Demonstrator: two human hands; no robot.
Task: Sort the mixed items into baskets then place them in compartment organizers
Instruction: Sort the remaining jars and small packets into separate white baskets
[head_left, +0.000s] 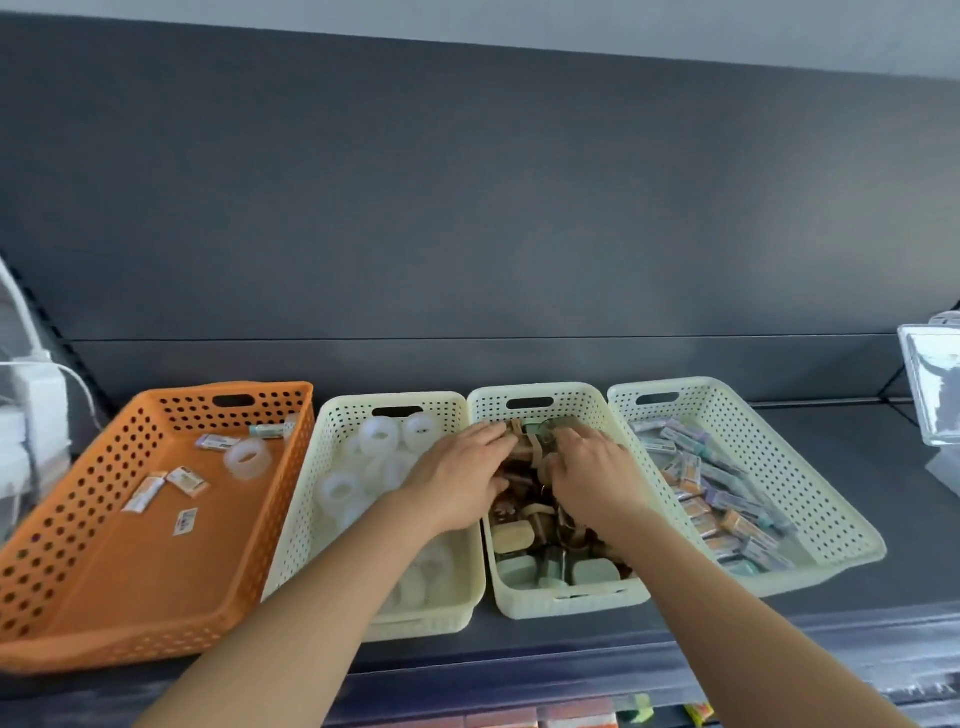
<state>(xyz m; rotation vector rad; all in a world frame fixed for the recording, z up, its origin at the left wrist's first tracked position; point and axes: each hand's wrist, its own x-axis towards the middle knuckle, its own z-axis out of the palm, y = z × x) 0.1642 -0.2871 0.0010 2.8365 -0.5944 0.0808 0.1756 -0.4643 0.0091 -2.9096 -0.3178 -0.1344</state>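
Four baskets stand in a row on a dark shelf. The orange basket at the left holds a few small packets, one tape roll and a small tube. A cream basket beside it is full of white tape rolls. The middle cream basket holds brown, beige and green clips. Both hands reach into this one: my left hand lies over its left side, and my right hand over its right, fingers down among the clips. Whether either hand grips a clip is hidden. The right cream basket holds small boxed packets.
A clear plastic organizer stands at the far right of the shelf. White boxes and a cable sit at the far left. A dark back panel rises behind the baskets. Coloured items show on a lower shelf at the bottom edge.
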